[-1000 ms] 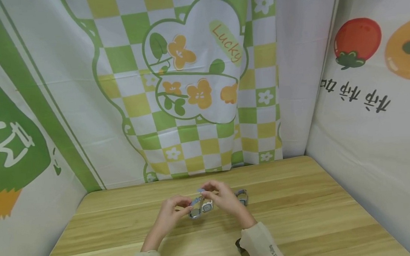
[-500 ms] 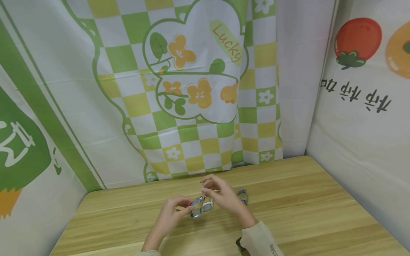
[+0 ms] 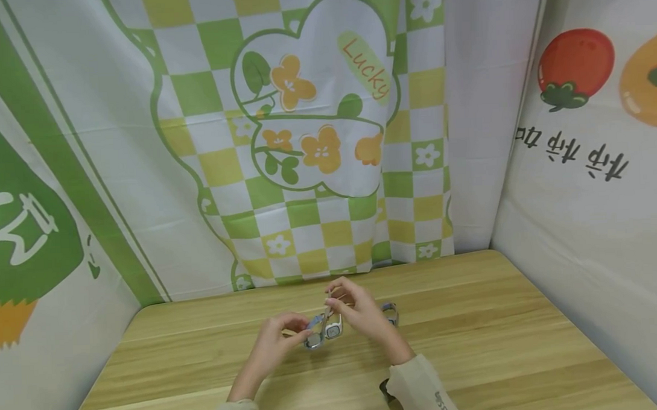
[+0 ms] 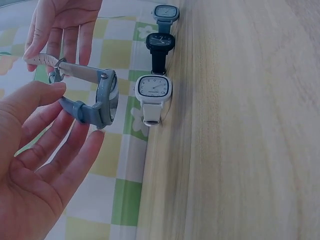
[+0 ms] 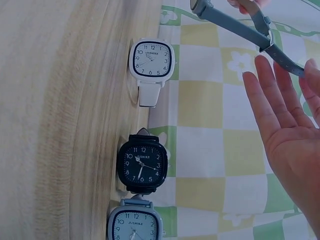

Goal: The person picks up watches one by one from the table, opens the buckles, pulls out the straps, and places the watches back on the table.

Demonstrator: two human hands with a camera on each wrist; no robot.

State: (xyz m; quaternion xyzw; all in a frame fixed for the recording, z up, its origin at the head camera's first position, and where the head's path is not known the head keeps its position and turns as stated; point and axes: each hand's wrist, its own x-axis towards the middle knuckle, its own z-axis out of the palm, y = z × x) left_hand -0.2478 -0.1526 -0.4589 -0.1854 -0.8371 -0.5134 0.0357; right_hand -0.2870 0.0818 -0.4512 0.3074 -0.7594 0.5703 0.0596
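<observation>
Above the table, my left hand (image 3: 273,345) holds a blue-grey wristwatch (image 4: 92,112), its thumb and fingers pinching the strap beside the case. The watch hangs in a loop, its case edge-on in the left wrist view. My right hand (image 3: 359,312) pinches the free strap end (image 5: 286,62) between thumb and fingertips, while its other fingers stretch out loosely. The strap passes through the metal buckle (image 5: 270,42), between the two hands. A white square-faced watch (image 3: 333,331) stands on the table just behind the held one.
A black watch (image 5: 143,164) and another blue-grey watch (image 5: 135,225) stand in a row with the white one on the wooden table (image 3: 474,344). A checkered cloth (image 3: 307,230) hangs behind the table's back edge.
My right hand has drawn the strap end slightly up and to the right, away from the watch case. My left hand stays nearly in place, still holding the watch.
</observation>
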